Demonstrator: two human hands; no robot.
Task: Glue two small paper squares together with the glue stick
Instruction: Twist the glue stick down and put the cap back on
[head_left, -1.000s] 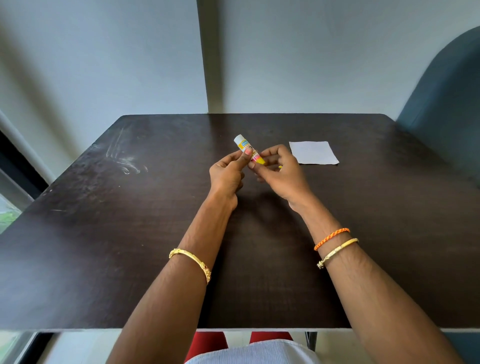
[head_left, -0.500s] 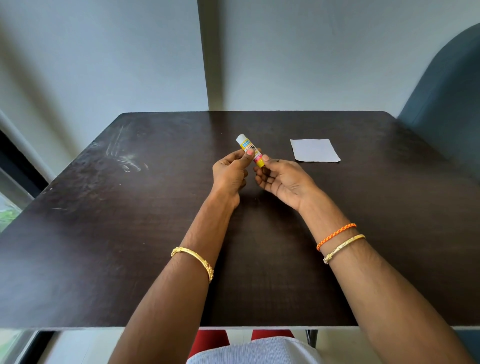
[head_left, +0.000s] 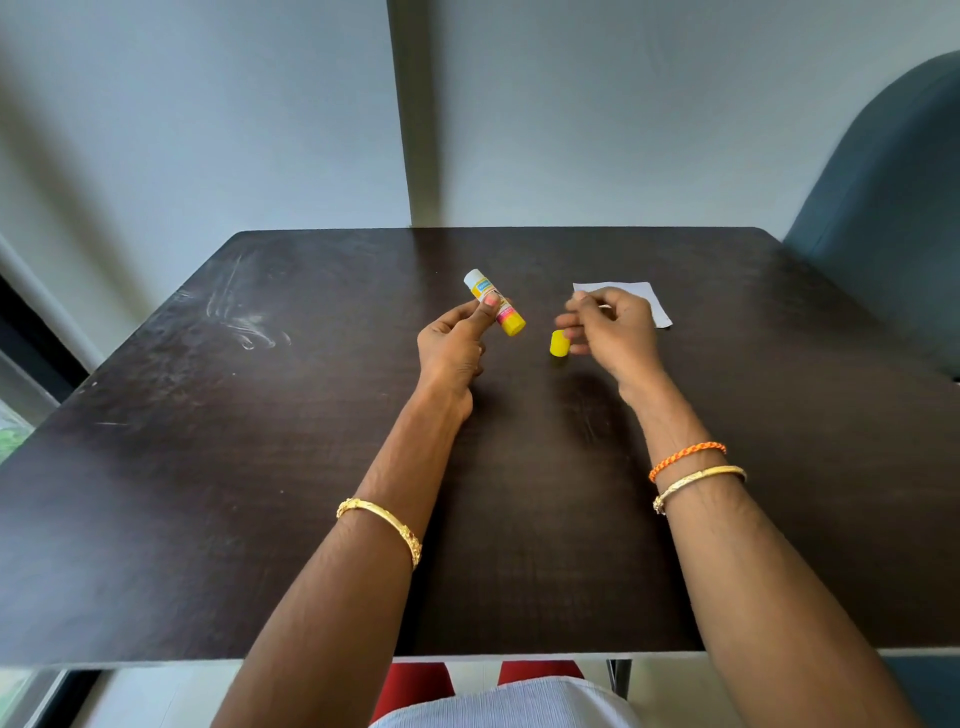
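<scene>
While my left hand (head_left: 451, 347) pinches the glue stick (head_left: 494, 303) tilted above the bench (head_left: 208, 467), my right hand (head_left: 610, 327) loosely curled beside it, yellow cap (head_left: 559, 344) just under its fingertips, grip unclear, white paper square (head_left: 654, 301) partly hidden behind that hand.

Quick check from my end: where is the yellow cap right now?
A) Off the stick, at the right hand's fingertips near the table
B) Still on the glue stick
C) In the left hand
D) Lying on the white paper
A: the yellow cap is apart from the glue stick, which the left hand holds, and sits at the right hand fingertips.
</scene>
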